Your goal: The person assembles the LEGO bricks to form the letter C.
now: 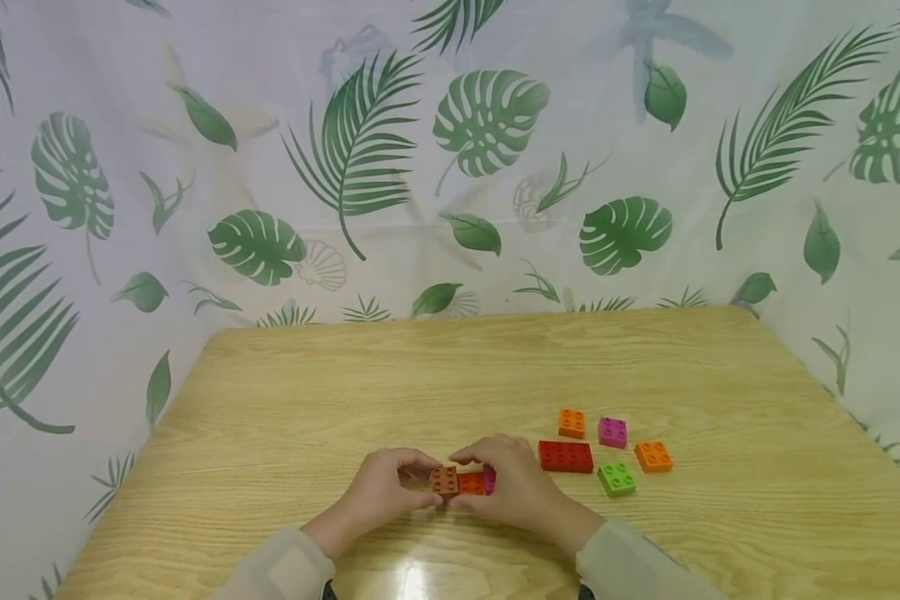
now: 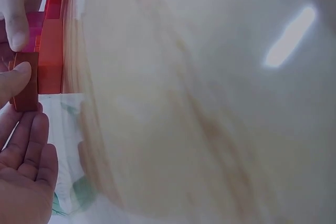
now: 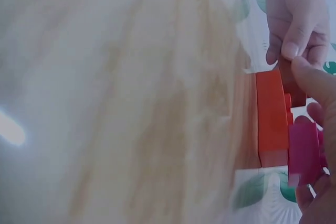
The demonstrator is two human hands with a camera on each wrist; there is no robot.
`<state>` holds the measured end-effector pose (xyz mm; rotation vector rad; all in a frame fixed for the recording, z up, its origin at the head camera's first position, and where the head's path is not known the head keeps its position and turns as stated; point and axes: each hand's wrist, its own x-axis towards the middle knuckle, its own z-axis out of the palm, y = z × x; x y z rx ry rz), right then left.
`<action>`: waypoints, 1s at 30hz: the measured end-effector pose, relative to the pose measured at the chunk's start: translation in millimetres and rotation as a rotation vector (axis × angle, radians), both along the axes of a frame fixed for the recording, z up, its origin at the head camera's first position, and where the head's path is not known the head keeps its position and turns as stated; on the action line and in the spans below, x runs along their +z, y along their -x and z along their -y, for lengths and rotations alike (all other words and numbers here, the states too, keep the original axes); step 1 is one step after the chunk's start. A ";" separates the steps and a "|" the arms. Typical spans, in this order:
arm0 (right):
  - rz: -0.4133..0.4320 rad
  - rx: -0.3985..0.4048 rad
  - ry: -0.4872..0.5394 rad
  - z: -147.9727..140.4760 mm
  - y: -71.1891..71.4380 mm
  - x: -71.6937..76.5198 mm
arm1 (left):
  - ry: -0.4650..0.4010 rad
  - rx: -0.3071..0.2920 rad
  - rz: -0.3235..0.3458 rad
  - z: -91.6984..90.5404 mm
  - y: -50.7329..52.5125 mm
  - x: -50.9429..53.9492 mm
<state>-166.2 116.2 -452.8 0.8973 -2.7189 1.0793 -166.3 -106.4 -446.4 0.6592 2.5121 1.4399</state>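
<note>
A brown brick (image 1: 444,481) with studs on top sits over the left end of a longer orange-red brick (image 3: 273,114). My left hand (image 1: 382,492) pinches the brown brick between thumb and fingers from the left. From the other side my right hand (image 1: 513,487) curls over the orange-red brick, its thumb tip (image 3: 300,65) and index finger at the brown brick's right edge. A magenta brick (image 3: 304,153) stands on the right end of the orange-red brick, inside the curve of my right hand and partly hidden by it in the head view.
Right of my hands lie loose bricks: a long dark red one (image 1: 566,457), an orange one (image 1: 572,423), a magenta one (image 1: 612,432), a lime green one (image 1: 617,479) and another orange one (image 1: 653,457). The wooden table (image 1: 307,375) meets a leaf-patterned curtain (image 1: 390,275) behind.
</note>
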 end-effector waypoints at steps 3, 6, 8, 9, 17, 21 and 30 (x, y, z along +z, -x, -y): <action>-0.022 0.014 0.043 -6.8 -1.1 0.0 | 0.004 0.001 -0.006 -0.1 0.5 -0.8; -0.041 0.006 0.062 -14.5 -3.6 0.4 | 0.011 0.005 -0.011 -0.3 0.5 -1.3; -0.052 -0.010 0.063 -20.1 -6.0 0.6 | 0.017 0.006 -0.015 -0.3 0.1 -1.5; -0.058 -0.021 0.061 -23.0 -7.3 0.7 | 0.022 0.008 -0.019 -0.3 0.0 -1.7; -0.103 -0.123 0.056 -52.6 -15.5 -2.9 | 0.044 0.018 -0.027 -0.1 -0.1 -2.2; -0.122 -0.151 0.059 -68.2 -16.4 -4.9 | 0.046 0.016 -0.018 0.0 -0.4 -1.8; -0.134 -0.233 0.005 -101.4 -24.3 -1.8 | 0.051 0.012 -0.016 -0.5 -1.2 -0.3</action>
